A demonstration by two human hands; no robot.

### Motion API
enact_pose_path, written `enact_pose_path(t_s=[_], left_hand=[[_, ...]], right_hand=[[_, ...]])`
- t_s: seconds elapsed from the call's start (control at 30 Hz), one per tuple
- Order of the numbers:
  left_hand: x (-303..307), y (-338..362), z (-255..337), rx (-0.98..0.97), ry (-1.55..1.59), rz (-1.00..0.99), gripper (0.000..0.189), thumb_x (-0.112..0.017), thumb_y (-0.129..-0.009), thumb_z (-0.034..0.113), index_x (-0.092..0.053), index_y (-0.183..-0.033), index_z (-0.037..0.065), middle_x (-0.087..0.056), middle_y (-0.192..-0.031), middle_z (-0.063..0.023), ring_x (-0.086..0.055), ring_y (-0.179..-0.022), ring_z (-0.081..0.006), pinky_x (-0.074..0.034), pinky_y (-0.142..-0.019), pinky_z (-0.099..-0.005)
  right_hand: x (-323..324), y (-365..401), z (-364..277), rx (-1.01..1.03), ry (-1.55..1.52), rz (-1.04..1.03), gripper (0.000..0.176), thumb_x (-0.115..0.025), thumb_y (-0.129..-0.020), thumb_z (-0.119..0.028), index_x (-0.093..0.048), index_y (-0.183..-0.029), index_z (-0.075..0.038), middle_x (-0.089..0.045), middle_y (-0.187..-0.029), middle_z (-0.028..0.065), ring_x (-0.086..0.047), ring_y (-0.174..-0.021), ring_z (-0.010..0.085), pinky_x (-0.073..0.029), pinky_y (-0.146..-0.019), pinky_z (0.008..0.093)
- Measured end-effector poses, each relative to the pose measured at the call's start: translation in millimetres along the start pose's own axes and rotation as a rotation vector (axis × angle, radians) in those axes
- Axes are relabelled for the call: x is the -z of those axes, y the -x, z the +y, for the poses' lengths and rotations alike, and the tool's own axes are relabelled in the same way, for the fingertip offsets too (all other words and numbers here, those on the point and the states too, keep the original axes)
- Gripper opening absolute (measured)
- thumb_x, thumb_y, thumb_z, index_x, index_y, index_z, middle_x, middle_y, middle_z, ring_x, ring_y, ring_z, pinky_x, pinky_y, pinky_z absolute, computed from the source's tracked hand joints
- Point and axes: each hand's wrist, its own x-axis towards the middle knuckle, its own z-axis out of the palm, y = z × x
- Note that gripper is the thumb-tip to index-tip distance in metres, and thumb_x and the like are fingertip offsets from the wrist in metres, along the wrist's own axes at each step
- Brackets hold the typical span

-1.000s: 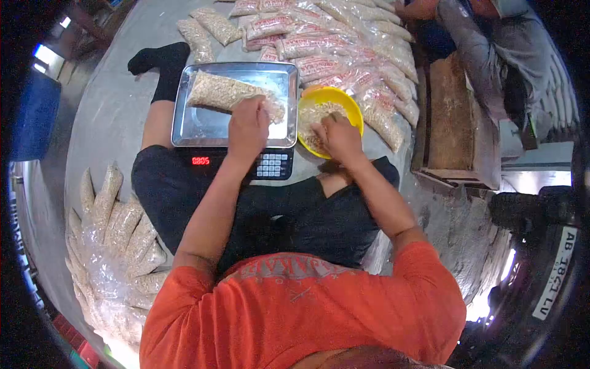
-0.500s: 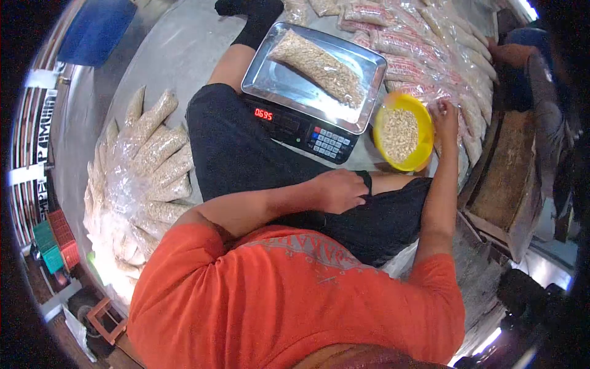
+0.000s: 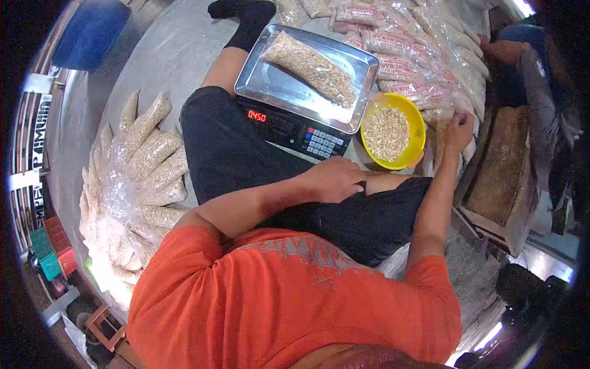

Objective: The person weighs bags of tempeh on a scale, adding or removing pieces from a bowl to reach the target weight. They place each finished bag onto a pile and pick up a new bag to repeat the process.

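My left hand point(image 3: 337, 179) rests on my thigh by the hem of the black shorts, its fingers laid over it and holding nothing visible. My right hand point(image 3: 459, 130) is to the right of a yellow bowl point(image 3: 420, 141), over the printed bags. Its fingers are curled together; what they hold, if anything, I cannot make out. Pale chopped pieces point(image 3: 387, 133) partly fill the bowl. Ahead of my left hand, a clear filled bag point(image 3: 313, 67) lies on the steel tray point(image 3: 261, 80) of a digital scale point(image 3: 289, 130), whose red display reads 0.450.
Filled plastic bags with red print point(image 3: 399, 66) lie in rows at the upper right. A fanned heap of clear filled bags point(image 3: 144, 160) is on the left. A wooden trough point(image 3: 501, 178) stands at the right, near another person's arm point(image 3: 507, 52). Crates point(image 3: 58, 243) sit far left.
My right hand has moved right and slightly towards me, away from the bowl's rim. The scale display has gone from 0.695 to 0.450. My left hand stays on the thigh.
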Motion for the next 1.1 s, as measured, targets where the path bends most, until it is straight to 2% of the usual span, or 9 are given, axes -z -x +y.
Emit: enact_pose_path(t_s=[0.23,0.43,0.57,0.6,0.67,0.8,0.83,0.93,1.1], left_hand=[[84,-58,-22,0.083,-0.515,0.492,0.045,-0.058,-0.092,0.018,-0.06,-0.136,0.009,-0.055,-0.14,-0.0221,-0.055,-0.12,-0.0408,-0.044,-0.101,-0.0531],[83,-78,-78,0.08,-0.647,0.307,0.033,-0.058,-0.089,0.016,-0.074,-0.117,0.008,-0.037,-0.161,-0.0224,-0.05,-0.133,-0.039,-0.039,-0.11,-0.0566],[99,-67,-75,0.092,-0.366,0.486,0.024,-0.06,-0.094,0.021,-0.074,-0.094,0.001,-0.071,-0.097,-0.0178,-0.068,-0.099,-0.0349,-0.049,-0.096,-0.0487],[120,-59,-67,0.152,-0.478,0.531,0.016,-0.067,-0.089,0.018,-0.072,-0.092,0.003,-0.07,-0.084,-0.0152,-0.07,-0.088,-0.0359,-0.052,-0.083,-0.0461],[151,-34,-74,0.169,-0.278,0.875,0.014,-0.07,-0.085,0.016,-0.071,-0.092,0.004,-0.07,-0.085,-0.0154,-0.069,-0.086,-0.036,-0.053,-0.078,-0.045],[275,51,-51,0.317,-0.069,1.429,0.019,-0.078,-0.079,0.017,-0.074,-0.094,0.005,-0.07,-0.081,-0.0092,-0.064,-0.071,-0.0242,-0.053,-0.07,-0.0412],[314,81,-51,0.638,-0.175,1.334,0.026,-0.074,-0.084,0.024,-0.076,-0.103,0.006,-0.076,-0.09,-0.0122,-0.071,-0.079,-0.0269,-0.055,-0.077,-0.0408],[407,155,-78,0.653,-0.593,1.427,0.036,-0.07,-0.086,0.021,-0.075,-0.119,0.009,-0.078,-0.101,-0.014,-0.074,-0.091,-0.025,-0.057,-0.082,-0.0375],[447,210,-69,0.657,-0.894,1.249,0.038,-0.067,-0.091,0.028,-0.073,-0.123,0.008,-0.074,-0.121,-0.0149,-0.071,-0.111,-0.0311,-0.053,-0.098,-0.0406]], right_hand=[[69,-10,37,0.138,0.245,0.194,0.022,-0.066,-0.097,-0.028,-0.072,-0.11,-0.01,-0.073,-0.111,0.0159,-0.07,-0.102,0.0376,-0.055,-0.09,0.0472],[224,-46,-3,0.075,0.127,0.157,0.031,-0.069,-0.099,-0.034,-0.069,-0.106,-0.003,-0.071,-0.102,0.0133,-0.069,-0.093,0.028,-0.057,-0.08,0.0418],[264,-67,-100,-0.053,-0.487,-0.007,0.026,-0.066,-0.102,-0.025,-0.065,-0.11,-0.001,-0.067,-0.091,0.0089,-0.064,-0.075,0.0175,-0.053,-0.072,0.0304],[255,-64,-126,0.35,-0.268,0.014,0.026,-0.066,-0.102,-0.022,-0.065,-0.115,0.0,-0.065,-0.094,0.0076,-0.062,-0.077,0.0168,-0.053,-0.072,0.0293],[224,-80,-140,0.416,-0.47,-0.137,0.03,-0.064,-0.102,-0.016,-0.064,-0.125,0.002,-0.063,-0.1,0.0064,-0.06,-0.084,0.0158,-0.052,-0.072,0.0293],[139,-62,-224,-0.101,-1.215,-0.457,0.031,-0.063,-0.103,-0.014,-0.061,-0.13,0.001,-0.06,-0.099,0.0045,-0.057,-0.082,0.0134,-0.048,-0.071,0.0279],[132,-41,-264,-0.156,-1.266,-0.424,0.025,-0.063,-0.103,-0.017,-0.062,-0.124,-0.002,-0.057,-0.089,0.0013,-0.054,-0.075,0.012,-0.046,-0.067,0.027],[94,-7,-285,-0.356,-1.413,-0.494,0.016,-0.056,-0.104,-0.019,-0.057,-0.094,-0.007,-0.055,-0.076,0.0064,-0.057,-0.066,0.0172,-0.051,-0.059,0.0324],[1,86,-242,-0.621,-1.209,-0.631,0.023,-0.056,-0.105,-0.024,-0.059,-0.089,-0.007,-0.06,-0.073,0.0052,-0.057,-0.058,0.0152,-0.045,-0.05,0.03]])
